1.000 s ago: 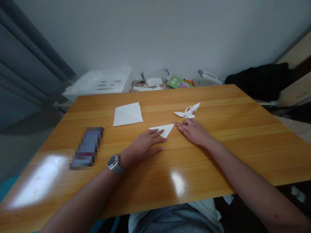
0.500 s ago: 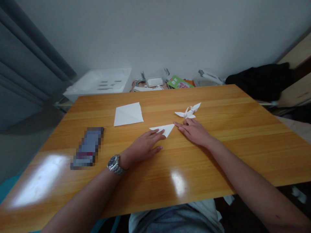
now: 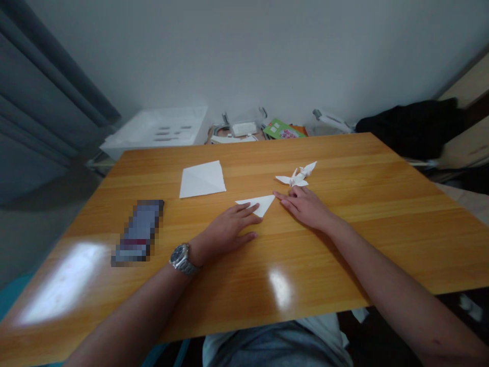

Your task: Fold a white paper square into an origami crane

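A white paper folded into a triangle (image 3: pixel 264 205) lies flat on the wooden table (image 3: pixel 237 290). Spread fingers of my left hand (image 3: pixel 229 227) rest on its left part and cover some of it; a metal watch (image 3: pixel 183 259) is on that wrist. At the triangle's right corner is the index fingertip of my right hand (image 3: pixel 303 206), the finger stretched out and the hand low over the table. Just beyond my right hand sit folded white paper cranes (image 3: pixel 296 177); how many is hard to tell.
A square white sheet (image 3: pixel 202 179) with crease lines lies behind my left hand. On the left is a phone (image 3: pixel 139 229), blurred out. Past the far edge are a white tray-like unit (image 3: pixel 164 127), a green booklet (image 3: pixel 284 129) and dark cloth (image 3: pixel 412 127).
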`<state>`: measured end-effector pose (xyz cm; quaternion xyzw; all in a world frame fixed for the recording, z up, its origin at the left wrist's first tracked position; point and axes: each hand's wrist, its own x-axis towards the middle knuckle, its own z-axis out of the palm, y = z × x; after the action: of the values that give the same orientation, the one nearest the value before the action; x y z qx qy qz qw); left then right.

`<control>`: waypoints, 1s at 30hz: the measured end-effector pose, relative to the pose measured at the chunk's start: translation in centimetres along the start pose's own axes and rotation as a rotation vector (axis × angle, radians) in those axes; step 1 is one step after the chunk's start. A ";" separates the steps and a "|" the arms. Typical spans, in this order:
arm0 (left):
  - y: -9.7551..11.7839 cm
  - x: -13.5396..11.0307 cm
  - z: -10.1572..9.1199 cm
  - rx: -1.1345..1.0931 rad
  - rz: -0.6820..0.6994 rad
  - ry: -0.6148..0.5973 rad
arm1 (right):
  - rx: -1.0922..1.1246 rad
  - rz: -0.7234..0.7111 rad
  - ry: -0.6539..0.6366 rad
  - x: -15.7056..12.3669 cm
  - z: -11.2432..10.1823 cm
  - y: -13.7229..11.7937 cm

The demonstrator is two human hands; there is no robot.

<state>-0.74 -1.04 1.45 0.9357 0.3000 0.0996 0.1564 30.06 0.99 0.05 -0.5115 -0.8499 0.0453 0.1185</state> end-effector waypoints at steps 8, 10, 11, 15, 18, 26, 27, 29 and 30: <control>0.1 -0.1 -0.4 -0.020 -0.005 -0.021 | -0.006 -0.001 -0.001 -0.1 -0.1 0.0; 0.1 -0.1 -0.5 -0.003 -0.007 -0.031 | -0.006 -0.003 -0.004 -0.1 -0.1 0.0; 0.2 -0.2 -0.4 0.005 -0.010 -0.032 | -0.007 -0.005 -0.005 -0.1 -0.1 0.0; 0.3 -0.2 -0.3 0.022 -0.015 -0.005 | -0.008 -0.017 -0.002 -0.1 -0.1 -0.1; 0.4 -0.1 -0.1 0.041 -0.021 0.012 | 0.002 -0.034 0.001 -0.1 -0.4 -0.2; 0.5 0.2 0.2 0.077 -0.014 0.022 | 0.122 -0.143 0.103 0.1 -0.7 -1.0; 0.5 0.2 0.2 0.080 -0.010 0.028 | 0.125 -0.164 0.120 0.1 -0.7 -1.1; 0.4 0.2 0.1 0.084 0.000 0.038 | 0.129 -0.205 0.137 0.1 -0.7 -1.3; 0.4 0.2 0.1 0.085 0.004 0.043 | 0.130 -0.226 0.139 0.0 -0.7 -1.4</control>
<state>-0.34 -1.29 1.55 0.9397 0.3056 0.1070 0.1101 29.00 0.34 1.00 -0.4056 -0.8871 0.0512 0.2144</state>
